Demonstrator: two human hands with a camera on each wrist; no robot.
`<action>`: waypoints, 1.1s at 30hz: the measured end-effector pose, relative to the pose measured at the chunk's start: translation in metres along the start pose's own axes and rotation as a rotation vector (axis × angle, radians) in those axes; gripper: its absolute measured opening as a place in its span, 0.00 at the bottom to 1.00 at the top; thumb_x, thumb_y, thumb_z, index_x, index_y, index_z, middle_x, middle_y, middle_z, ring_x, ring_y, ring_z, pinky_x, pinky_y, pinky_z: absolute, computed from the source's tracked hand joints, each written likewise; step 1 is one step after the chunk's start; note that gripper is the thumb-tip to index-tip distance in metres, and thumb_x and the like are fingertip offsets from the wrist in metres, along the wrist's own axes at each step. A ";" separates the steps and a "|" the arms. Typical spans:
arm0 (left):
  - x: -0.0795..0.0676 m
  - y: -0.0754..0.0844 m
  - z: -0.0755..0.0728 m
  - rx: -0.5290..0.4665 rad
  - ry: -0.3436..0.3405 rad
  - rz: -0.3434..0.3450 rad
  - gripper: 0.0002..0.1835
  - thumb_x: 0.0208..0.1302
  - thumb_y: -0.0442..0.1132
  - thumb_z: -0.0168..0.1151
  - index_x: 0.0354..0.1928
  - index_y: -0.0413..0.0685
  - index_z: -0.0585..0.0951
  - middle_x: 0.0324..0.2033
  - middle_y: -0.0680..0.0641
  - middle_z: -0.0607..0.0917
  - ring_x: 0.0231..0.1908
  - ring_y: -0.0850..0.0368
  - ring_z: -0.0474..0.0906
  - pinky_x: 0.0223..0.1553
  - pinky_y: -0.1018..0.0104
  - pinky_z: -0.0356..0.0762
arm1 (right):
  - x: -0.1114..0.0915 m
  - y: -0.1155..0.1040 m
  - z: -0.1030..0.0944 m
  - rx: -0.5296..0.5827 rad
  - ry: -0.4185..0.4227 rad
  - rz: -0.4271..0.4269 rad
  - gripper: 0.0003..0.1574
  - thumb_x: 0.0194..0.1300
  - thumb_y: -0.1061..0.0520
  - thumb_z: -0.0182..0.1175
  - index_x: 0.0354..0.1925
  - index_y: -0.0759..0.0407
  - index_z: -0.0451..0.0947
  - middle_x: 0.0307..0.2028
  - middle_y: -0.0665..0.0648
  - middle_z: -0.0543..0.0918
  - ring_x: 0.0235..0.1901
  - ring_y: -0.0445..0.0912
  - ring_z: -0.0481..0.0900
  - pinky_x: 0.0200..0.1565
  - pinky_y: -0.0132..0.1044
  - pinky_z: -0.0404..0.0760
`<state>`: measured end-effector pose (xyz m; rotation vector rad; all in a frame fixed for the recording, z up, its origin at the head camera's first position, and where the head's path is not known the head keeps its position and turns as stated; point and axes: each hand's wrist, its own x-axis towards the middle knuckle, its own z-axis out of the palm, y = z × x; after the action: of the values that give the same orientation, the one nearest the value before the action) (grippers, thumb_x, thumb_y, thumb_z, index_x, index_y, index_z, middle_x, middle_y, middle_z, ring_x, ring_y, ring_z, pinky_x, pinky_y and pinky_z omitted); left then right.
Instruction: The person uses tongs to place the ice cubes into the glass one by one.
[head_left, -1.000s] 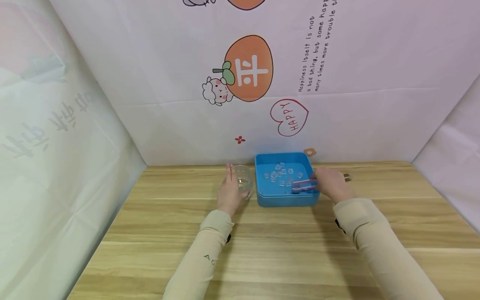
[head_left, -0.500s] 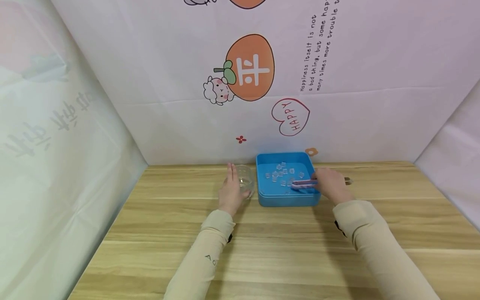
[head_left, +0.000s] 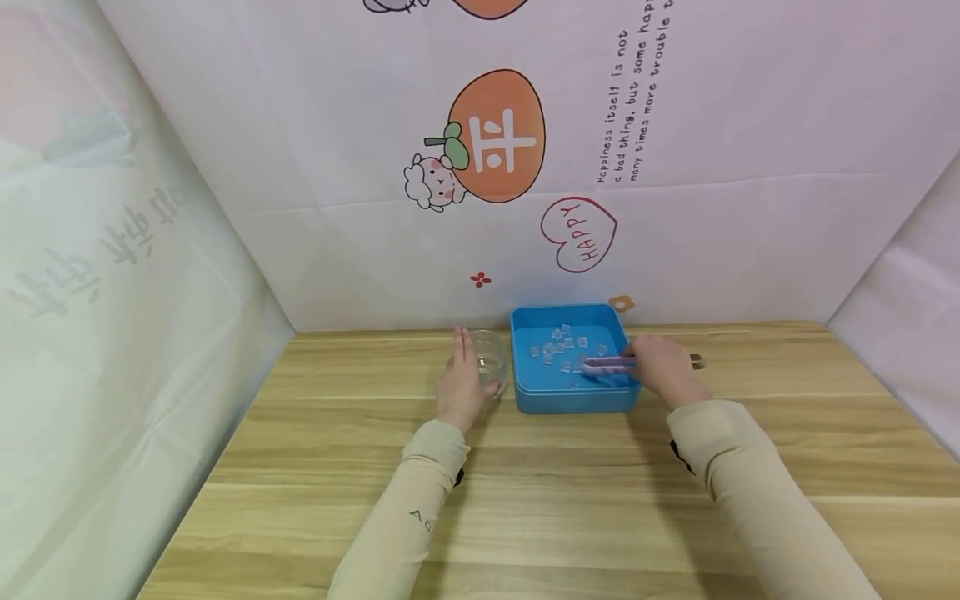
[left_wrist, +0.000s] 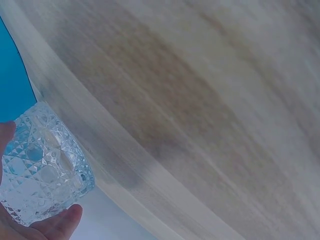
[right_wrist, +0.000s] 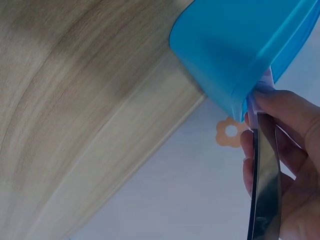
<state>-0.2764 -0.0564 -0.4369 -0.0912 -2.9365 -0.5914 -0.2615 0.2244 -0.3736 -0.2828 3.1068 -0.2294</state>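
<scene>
My left hand holds a clear glass standing left of the blue box, fingers along one side and thumb on the other. The left wrist view shows the cut diamond pattern of this glass. In my right hand is a pair of tongs with lilac tips and a metal handle, pinched between thumb and fingers. The tongs reach over the right wall of the blue box, their arms pressed together. Several clear cubes lie inside; whether the tips grip one, I cannot tell.
The wooden table runs back to a white printed cloth right behind the box and glass. Another white cloth hangs along the left side. The box's wall stands between the glass and the cubes.
The tongs' arms were apart one second ago and have been squeezed together over the cubes. My left hand and the glass stay in place.
</scene>
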 end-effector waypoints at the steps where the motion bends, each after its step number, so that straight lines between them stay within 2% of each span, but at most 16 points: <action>1: 0.000 0.000 0.000 -0.001 -0.001 -0.001 0.58 0.53 0.52 0.71 0.75 0.43 0.44 0.76 0.45 0.46 0.57 0.46 0.76 0.21 0.69 0.72 | 0.000 0.000 -0.001 0.005 0.000 0.006 0.13 0.61 0.63 0.62 0.44 0.67 0.83 0.44 0.69 0.84 0.40 0.59 0.83 0.38 0.50 0.83; 6: 0.000 0.000 0.000 -0.004 -0.005 -0.006 0.58 0.53 0.52 0.71 0.76 0.43 0.43 0.76 0.45 0.46 0.56 0.45 0.77 0.20 0.69 0.72 | 0.000 0.001 -0.003 0.040 0.019 0.038 0.15 0.62 0.61 0.62 0.47 0.67 0.82 0.43 0.69 0.85 0.37 0.58 0.82 0.35 0.47 0.83; 11: 0.000 0.000 0.001 -0.016 0.002 -0.005 0.57 0.53 0.51 0.72 0.75 0.43 0.45 0.76 0.45 0.47 0.56 0.44 0.77 0.20 0.70 0.71 | 0.000 0.001 -0.006 0.096 0.060 0.077 0.19 0.64 0.59 0.61 0.51 0.68 0.80 0.45 0.70 0.84 0.39 0.61 0.82 0.31 0.45 0.82; 19: -0.001 0.000 -0.001 -0.019 0.014 0.007 0.57 0.53 0.50 0.72 0.75 0.42 0.46 0.76 0.43 0.48 0.54 0.44 0.77 0.24 0.67 0.76 | 0.000 -0.008 -0.012 0.175 0.119 0.103 0.20 0.66 0.60 0.59 0.53 0.70 0.78 0.48 0.72 0.82 0.44 0.63 0.81 0.37 0.50 0.83; 24: -0.001 0.002 -0.001 0.031 0.006 0.007 0.58 0.53 0.53 0.71 0.75 0.42 0.44 0.76 0.44 0.47 0.55 0.46 0.77 0.21 0.68 0.73 | 0.002 -0.021 -0.016 0.180 0.144 0.100 0.20 0.65 0.59 0.60 0.53 0.68 0.79 0.49 0.70 0.82 0.45 0.62 0.81 0.37 0.47 0.83; 28: -0.001 0.002 -0.002 0.050 0.001 0.004 0.58 0.53 0.54 0.70 0.75 0.42 0.44 0.76 0.45 0.47 0.55 0.47 0.77 0.20 0.68 0.72 | 0.003 -0.034 -0.018 0.177 0.150 0.070 0.21 0.64 0.59 0.61 0.53 0.67 0.79 0.50 0.69 0.82 0.45 0.61 0.82 0.36 0.45 0.83; 33: -0.002 0.003 -0.003 0.044 -0.012 -0.003 0.58 0.53 0.53 0.71 0.75 0.43 0.44 0.76 0.44 0.47 0.53 0.47 0.77 0.22 0.68 0.73 | 0.004 -0.050 -0.017 0.187 0.193 -0.019 0.20 0.62 0.60 0.63 0.51 0.67 0.80 0.47 0.68 0.83 0.43 0.59 0.83 0.37 0.45 0.83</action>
<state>-0.2743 -0.0551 -0.4337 -0.0857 -2.9595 -0.5287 -0.2564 0.1771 -0.3497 -0.3031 3.2390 -0.5775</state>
